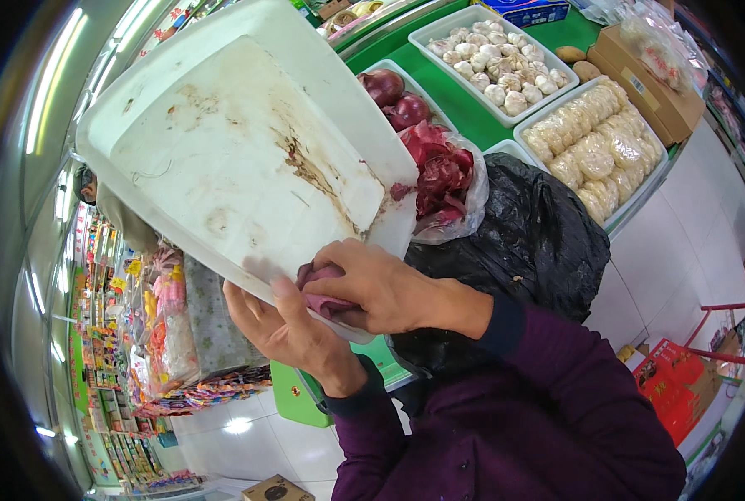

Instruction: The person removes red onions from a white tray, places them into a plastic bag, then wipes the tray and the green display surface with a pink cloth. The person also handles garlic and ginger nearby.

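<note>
A large white plastic tray (209,156) is tilted up before me, its inside stained with brown dirt and bits of skin. My left hand (300,335) grips its lower rim, thumb inside and fingers behind. In my right hand (385,291) is a crumpled purple cloth (328,291), pressed to the tray near its lower corner. Right of the tray, a clear plastic bag holds red onion skins (441,175). Beside it lies a black plastic bag (522,232). Red onions (385,91) sit in another white tray, partly hidden behind the raised one.
On the green counter stand a tray of garlic bulbs (497,62) and a tray of pale wrapped bundles (591,150). A cardboard box (648,87) is at the back right, near potatoes (571,54). Packed goods (166,319) and a person (115,206) are at the left.
</note>
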`<state>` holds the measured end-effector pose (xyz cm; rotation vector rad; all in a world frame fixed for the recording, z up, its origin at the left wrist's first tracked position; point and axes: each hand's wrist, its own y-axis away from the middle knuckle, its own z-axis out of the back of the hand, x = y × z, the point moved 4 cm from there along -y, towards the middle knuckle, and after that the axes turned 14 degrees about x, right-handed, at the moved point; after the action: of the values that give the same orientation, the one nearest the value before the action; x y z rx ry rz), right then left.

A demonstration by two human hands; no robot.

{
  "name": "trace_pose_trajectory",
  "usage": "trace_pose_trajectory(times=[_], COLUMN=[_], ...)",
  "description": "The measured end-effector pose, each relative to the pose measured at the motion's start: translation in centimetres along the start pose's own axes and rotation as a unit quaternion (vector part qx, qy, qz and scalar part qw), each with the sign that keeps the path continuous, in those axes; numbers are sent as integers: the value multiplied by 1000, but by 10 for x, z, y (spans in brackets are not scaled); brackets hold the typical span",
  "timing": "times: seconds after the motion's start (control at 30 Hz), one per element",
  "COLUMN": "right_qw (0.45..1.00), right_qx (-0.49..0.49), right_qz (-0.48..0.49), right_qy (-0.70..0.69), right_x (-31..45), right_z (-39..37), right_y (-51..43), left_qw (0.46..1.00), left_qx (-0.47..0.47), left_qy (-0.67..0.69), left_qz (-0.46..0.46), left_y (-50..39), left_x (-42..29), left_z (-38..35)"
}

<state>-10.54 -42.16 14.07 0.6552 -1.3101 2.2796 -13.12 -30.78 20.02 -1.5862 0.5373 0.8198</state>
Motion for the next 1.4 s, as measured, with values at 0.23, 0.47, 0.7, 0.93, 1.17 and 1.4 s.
trace_pose_trajectory(times=[0.23, 0.47, 0.7, 0.93, 1.17, 1.4], right_qw=[995, 953, 983, 983, 988, 988], right_qx=[29, -94, -154, -20, -104, -35], right_qz=[14, -97, -6, 16, -40, -35], right_qy=[99, 271, 95, 180, 107, 147], right_x=[-4, -62, -5, -21, -14, 7], right_z=[12, 66, 67, 17, 30, 5], right_y=[0, 6, -14, -6, -1, -4], left_qw=[999, 997, 999, 999, 1000, 1000], left_qx=[-20, -16, -25, -32, -7, -16], left_qy=[-29, -55, -14, 13, 30, 16], left_qz=[-22, -44, -37, -19, -7, -11], left_y=[8, 3, -2, 0, 0, 2], left_x=[-2, -8, 1, 1, -6, -1], left_z=[-3, -3, -1, 0, 1, 3])
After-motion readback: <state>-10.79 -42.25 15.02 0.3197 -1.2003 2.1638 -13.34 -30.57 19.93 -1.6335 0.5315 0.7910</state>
